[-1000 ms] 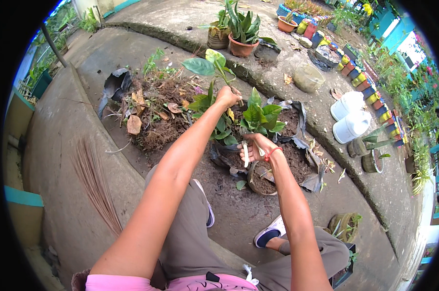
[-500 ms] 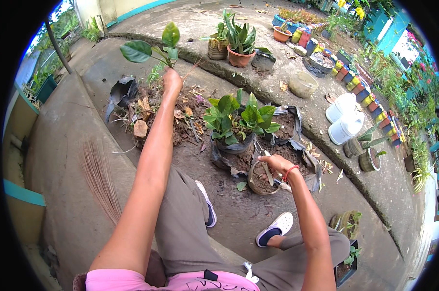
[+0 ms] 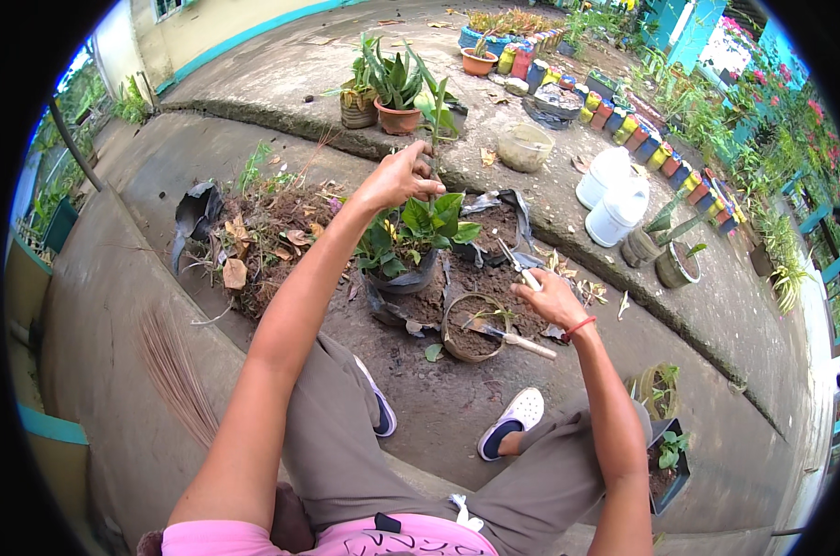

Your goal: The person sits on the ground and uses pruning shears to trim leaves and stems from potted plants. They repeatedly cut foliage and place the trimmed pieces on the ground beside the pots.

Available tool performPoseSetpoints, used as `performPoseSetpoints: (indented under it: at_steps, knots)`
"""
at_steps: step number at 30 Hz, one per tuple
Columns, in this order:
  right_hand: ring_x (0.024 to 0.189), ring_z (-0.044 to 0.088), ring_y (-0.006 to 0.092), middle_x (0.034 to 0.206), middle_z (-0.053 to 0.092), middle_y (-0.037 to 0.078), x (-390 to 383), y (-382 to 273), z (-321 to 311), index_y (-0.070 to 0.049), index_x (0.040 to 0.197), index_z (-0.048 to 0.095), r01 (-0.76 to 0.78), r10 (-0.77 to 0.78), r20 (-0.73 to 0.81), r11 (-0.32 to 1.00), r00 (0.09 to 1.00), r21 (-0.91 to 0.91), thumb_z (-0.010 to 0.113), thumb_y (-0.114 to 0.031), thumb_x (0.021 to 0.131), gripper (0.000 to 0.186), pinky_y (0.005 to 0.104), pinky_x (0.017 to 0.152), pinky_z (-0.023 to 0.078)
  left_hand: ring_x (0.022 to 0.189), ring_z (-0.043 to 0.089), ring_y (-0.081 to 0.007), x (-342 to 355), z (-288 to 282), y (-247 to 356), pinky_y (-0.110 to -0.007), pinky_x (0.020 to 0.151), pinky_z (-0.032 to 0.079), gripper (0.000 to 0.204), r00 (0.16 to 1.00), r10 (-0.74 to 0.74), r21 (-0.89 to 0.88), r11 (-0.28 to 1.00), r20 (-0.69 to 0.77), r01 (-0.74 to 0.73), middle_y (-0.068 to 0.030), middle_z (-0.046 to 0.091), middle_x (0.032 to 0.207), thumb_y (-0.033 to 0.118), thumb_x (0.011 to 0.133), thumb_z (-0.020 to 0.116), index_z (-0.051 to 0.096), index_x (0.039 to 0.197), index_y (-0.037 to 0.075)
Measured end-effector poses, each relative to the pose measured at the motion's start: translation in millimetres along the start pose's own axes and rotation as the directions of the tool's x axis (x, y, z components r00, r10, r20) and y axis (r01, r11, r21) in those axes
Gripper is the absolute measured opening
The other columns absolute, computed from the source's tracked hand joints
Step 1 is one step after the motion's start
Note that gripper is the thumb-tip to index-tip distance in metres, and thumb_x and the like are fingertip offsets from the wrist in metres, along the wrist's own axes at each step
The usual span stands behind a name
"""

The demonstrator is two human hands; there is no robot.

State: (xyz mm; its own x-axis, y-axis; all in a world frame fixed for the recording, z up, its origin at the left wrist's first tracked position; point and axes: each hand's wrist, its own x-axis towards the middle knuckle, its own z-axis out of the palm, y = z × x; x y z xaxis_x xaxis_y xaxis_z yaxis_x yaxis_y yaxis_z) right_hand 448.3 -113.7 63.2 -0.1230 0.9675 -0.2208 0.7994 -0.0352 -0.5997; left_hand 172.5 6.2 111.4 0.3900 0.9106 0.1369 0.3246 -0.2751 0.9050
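- One left hand [image 3: 403,178] pinches a leafy cutting [image 3: 439,109], fingers closed on its stem.
- The leafy cutting stands upright near the bushy plant [image 3: 425,221]; it looks light, bendy and easy to tear, so hold the stem, not leaves.
- A trowel [image 3: 531,347] rests in the round pot [image 3: 448,340].
- The right hand [image 3: 553,300] has fingers wrapped round the clippers [image 3: 531,279], which look hard and stiff.

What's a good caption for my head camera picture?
Left hand holds a leafy stem, right hand grips a white-handled tool, and a trowel rests in a pot.
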Motion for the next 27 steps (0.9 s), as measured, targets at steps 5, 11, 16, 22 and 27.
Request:
performPoseSetpoints:
  at_steps: [5,11,16,22,27]
  knots:
    - [0.073,0.059,0.0261,0.079,0.061,0.017,-2.8,-9.0,-5.9,-0.001,0.094,0.058,0.062,-0.063,-0.016,0.996,0.998,-0.060,0.057,-0.034,0.073,0.039,0.0339,0.069,0.045,0.075,0.060,-0.0166,-6.8,46.4,-3.2,-0.029,0.062,0.049,0.075,0.995,0.075,0.143,0.986,0.072,-0.085,-0.0140,0.055,0.095,0.010,0.067,0.072,0.028,0.128,0.007]
    - [0.076,0.060,0.0310,0.081,0.061,0.021,0.2,-2.1,-0.8,0.000,0.095,0.059,0.075,-0.076,0.001,0.995,0.997,-0.072,0.055,-0.032,0.071,0.040,0.0358,0.072,0.046,0.073,0.061,-0.0141,-15.4,97.4,-23.2,-0.027,0.062,0.048,0.064,0.962,0.110,0.030,0.992,0.249,-0.121,-0.0101,0.051,0.099,0.003,0.067,0.070,0.041,0.122,0.017]
    - [0.072,0.060,0.0314,0.078,0.061,0.021,-1.3,5.5,-0.8,0.001,0.094,0.059,0.032,-0.019,0.092,0.989,0.996,-0.145,0.056,-0.032,0.070,0.041,0.0370,0.069,0.046,0.073,0.057,-0.0106,-13.8,118.7,-42.2,-0.025,0.063,0.048,0.049,0.952,0.200,0.025,0.977,0.232,-0.211,-0.0057,0.051,0.102,0.000,0.068,0.067,0.050,0.113,0.010]
    - [0.060,0.056,0.0136,0.066,0.059,0.008,-4.4,17.4,-20.9,-0.002,0.084,0.059,-0.183,0.166,0.193,0.980,0.967,0.076,0.059,-0.035,0.074,0.034,0.0281,0.056,0.044,0.081,0.059,-0.0163,-8.8,122.4,-55.3,-0.025,0.065,0.048,0.048,0.979,0.072,-0.270,0.963,0.192,-0.018,-0.0109,0.047,0.107,0.002,0.073,0.064,0.037,0.112,0.007]
    - [0.062,0.058,0.0148,0.069,0.058,0.008,0.2,26.2,-16.3,-0.004,0.092,0.058,-0.401,0.242,0.347,0.750,0.906,0.526,0.055,-0.031,0.079,0.030,0.0274,0.052,0.044,0.084,0.059,-0.0192,-11.8,118.8,-56.3,-0.026,0.067,0.049,0.054,0.917,-0.075,-0.484,0.831,0.392,0.275,-0.0104,0.048,0.108,0.003,0.074,0.064,0.032,0.117,0.008]
